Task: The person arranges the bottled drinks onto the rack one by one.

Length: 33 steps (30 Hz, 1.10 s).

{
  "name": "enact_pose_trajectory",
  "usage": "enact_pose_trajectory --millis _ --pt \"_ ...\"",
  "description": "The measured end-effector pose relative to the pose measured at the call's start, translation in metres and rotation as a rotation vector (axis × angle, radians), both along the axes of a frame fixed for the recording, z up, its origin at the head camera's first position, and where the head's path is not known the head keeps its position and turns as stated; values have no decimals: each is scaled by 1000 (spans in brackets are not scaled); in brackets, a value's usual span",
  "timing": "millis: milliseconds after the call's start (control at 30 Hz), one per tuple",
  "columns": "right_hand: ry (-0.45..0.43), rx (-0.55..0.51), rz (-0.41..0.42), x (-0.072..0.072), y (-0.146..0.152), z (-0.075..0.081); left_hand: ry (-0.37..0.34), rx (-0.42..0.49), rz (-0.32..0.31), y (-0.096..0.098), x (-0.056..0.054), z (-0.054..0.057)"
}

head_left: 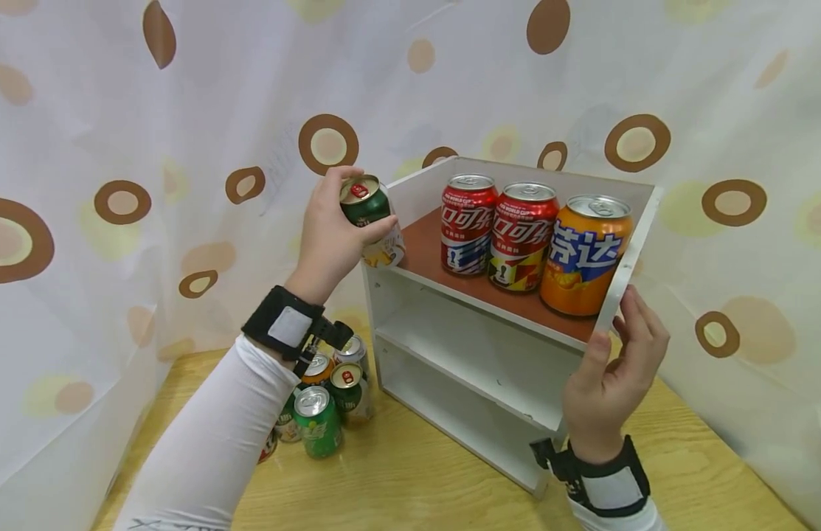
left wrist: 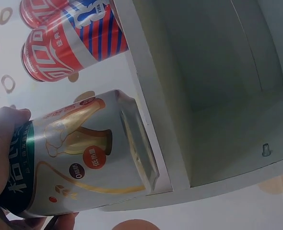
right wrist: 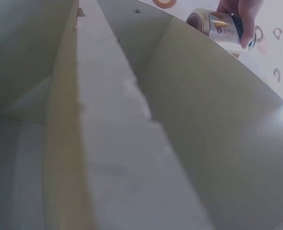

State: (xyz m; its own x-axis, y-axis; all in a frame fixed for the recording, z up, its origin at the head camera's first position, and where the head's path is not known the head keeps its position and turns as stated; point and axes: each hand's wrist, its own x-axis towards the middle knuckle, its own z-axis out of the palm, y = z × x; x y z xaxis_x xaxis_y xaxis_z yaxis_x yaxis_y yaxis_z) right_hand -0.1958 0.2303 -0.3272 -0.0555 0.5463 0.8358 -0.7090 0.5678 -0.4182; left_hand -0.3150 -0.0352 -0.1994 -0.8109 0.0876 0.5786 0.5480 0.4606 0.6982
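My left hand (head_left: pixel 337 228) grips a green-and-white drink can (head_left: pixel 383 247) near its top, at the left front corner of the cabinet's red-brown top shelf (head_left: pixel 417 247). In the left wrist view the can's base lies right beside the shelf's front edge. Two red cola cans (head_left: pixel 468 228) and an orange soda can (head_left: pixel 583 258) stand in a row on that shelf, toward the right. My right hand (head_left: pixel 616 376) touches the right side panel (head_left: pixel 625 269) of the white cabinet, fingers along its outer side and thumb near its front edge.
Below the top shelf are two white compartments (head_left: pixel 476 354). Several cans, among them a green can (head_left: pixel 319 424), stand grouped on the wooden table (head_left: pixel 410 479) left of the cabinet, partly behind my left forearm. A patterned curtain (head_left: pixel 237 96) hangs behind and around the table.
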Motion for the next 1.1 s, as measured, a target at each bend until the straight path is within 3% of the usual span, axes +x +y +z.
enact_pose_trajectory --millis 633,1100 --pt "-1 4 -5 2 -3 3 -16 -38 4 8 -5 -4" --pt "10 -2 11 3 -5 6 25 -65 48 19 -7 -6"
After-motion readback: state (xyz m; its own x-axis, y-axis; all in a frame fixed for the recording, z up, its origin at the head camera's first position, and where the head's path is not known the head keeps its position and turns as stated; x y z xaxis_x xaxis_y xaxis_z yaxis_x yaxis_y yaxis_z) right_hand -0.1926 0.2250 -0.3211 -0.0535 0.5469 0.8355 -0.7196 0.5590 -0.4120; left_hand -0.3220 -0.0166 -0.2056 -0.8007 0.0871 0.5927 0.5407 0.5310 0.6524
